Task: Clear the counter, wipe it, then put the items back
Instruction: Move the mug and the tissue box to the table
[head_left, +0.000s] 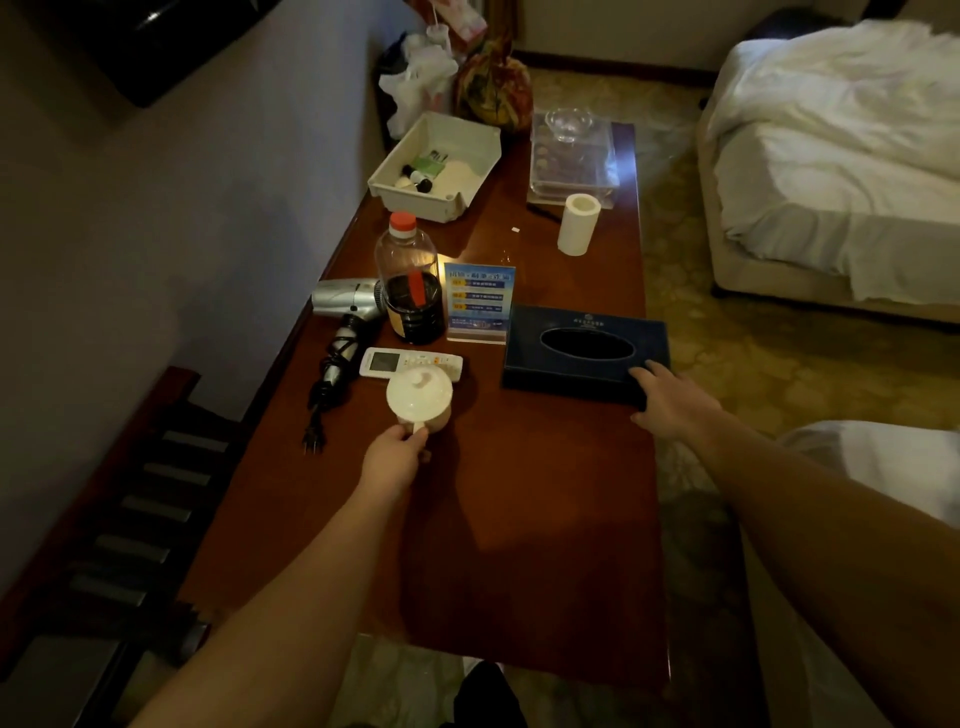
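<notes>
A long dark wooden counter (519, 519) runs away from me. My left hand (395, 454) grips the handle of a white lidded cup (418, 397) standing on it. My right hand (670, 397) rests on the near right corner of a dark blue tissue box (576, 353), fingers wrapped over its edge. Behind the cup lie a white remote (395, 361), a silver hair dryer (348, 301) with its black cord, a bottle of dark liquid (410, 291) with a red cap, and a blue sign card (480, 301).
Farther back sit a white tray (467, 150) of small toiletries, a white paper roll (578, 223), a clear tray with a glass bowl (569, 124), and bags (493, 88). A bed (841, 156) stands at the right; a dark slatted chair (130, 519) stands left of the counter.
</notes>
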